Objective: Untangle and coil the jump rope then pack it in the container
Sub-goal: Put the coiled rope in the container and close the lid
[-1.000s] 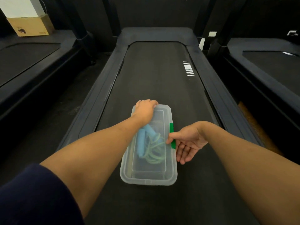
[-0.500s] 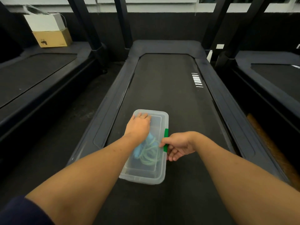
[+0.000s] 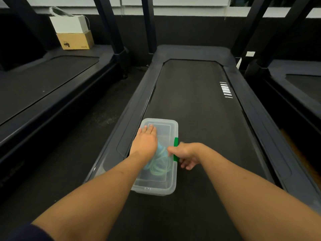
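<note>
A clear plastic container [image 3: 154, 187] with its lid on lies on the treadmill belt. Through the lid I see the coiled green jump rope [image 3: 159, 166] with its blue handles [image 3: 160, 150]. My left hand [image 3: 145, 142] lies flat on the lid's far left part, fingers straight, pressing down. My right hand [image 3: 186, 154] is at the container's right side, thumb over the lid edge and fingers under the green latch [image 3: 176, 144], pinching it.
The container sits on the near left part of a black treadmill belt [image 3: 194, 105] with raised side rails [image 3: 257, 129]. Other treadmills flank it left and right. A cardboard box [image 3: 75, 40] and a white box stand far left.
The camera tilted up and the container looks farther off. My left hand slid from the lid's far edge to lie flat on the lid. My right hand stayed at the green latch.
</note>
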### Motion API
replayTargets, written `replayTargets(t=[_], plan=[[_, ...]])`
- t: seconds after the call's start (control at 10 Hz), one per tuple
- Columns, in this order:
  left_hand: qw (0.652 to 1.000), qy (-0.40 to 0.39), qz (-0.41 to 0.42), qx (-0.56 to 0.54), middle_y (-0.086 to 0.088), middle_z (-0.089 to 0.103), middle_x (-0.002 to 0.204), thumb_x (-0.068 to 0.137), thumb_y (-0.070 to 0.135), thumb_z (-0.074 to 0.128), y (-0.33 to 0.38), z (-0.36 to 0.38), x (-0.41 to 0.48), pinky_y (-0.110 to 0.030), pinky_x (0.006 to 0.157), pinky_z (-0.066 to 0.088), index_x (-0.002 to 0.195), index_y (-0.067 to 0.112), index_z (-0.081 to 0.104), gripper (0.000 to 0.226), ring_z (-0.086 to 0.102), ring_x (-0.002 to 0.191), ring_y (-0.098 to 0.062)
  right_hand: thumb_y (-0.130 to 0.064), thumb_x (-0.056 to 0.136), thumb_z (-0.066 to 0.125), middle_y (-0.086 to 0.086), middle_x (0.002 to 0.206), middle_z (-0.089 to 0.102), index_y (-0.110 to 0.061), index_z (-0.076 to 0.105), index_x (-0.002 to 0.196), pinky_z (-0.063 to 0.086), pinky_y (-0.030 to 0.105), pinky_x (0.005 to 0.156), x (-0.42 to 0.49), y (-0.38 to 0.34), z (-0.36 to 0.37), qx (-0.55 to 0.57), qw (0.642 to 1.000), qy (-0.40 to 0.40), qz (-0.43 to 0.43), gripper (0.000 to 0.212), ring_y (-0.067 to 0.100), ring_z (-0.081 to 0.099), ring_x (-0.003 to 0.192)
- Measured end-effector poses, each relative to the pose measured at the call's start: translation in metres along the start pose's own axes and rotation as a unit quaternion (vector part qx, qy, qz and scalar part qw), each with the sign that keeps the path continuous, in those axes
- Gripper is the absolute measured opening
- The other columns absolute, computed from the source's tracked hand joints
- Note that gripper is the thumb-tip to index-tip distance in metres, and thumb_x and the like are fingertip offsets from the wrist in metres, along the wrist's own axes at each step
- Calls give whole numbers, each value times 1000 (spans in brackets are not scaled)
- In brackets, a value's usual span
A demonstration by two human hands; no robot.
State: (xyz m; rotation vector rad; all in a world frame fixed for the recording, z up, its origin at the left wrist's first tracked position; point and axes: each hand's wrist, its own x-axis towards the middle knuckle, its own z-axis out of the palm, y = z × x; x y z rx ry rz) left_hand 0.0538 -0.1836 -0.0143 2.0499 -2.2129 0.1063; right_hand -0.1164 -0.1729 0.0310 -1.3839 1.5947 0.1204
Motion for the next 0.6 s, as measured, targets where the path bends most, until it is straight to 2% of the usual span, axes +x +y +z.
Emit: replayTargets(t=[0.1, 0.2, 0.3, 0.5, 0.6], plan=[[1000, -23, 14, 2, -7, 6, 167, 104, 10, 21, -1, -3, -2, -38, 124, -2, 158, 7, 9, 56, -1, 154, -23, -46, 94, 50, 15, 164, 6, -22, -4, 159, 32, 50, 112, 1, -3, 13, -241, 931, 250, -111, 88, 38, 28, 144], [999, -28, 43, 7, -9, 3, 167, 102, 6, 26, 2, -10, -9, -37, 124, -2, 158, 5, 8, 59, -4, 154, -23, -34, 105, 28, 6, 168, -7, -13, -4, 160, 9, 49, 123, 0, 1, 34, -338, 860, 317, -212, 67, 26, -3, 155], [998, -40, 36, -34, -5, 2, 167, 99, 0, 34, 9, -9, -25, -35, 124, -1, 158, 11, 8, 65, -3, 154, -20, -35, 108, 12, -1, 168, -12, -15, -6, 160, -4, 51, 124, 2, 9, 54, -285, 908, 245, -184, 59, 19, -18, 153], [999, -18, 21, -47, -1, 2, 167, 97, -1, 41, 8, -2, -29, -35, 124, -2, 159, 14, 7, 72, -3, 153, -16, -40, 107, 12, -2, 168, -13, -16, -7, 160, -7, 48, 124, 7, 12, 58, -280, 896, 278, -203, 61, 21, -22, 152], [999, -38, 28, -18, -5, 4, 167, 100, 4, 35, 12, -15, -19, -37, 124, 2, 158, 10, 6, 66, 0, 154, -21, -47, 107, 15, 1, 168, -15, -13, -10, 159, -8, 45, 124, 7, 16, 40, -257, 883, 334, -208, 67, 20, -20, 153]])
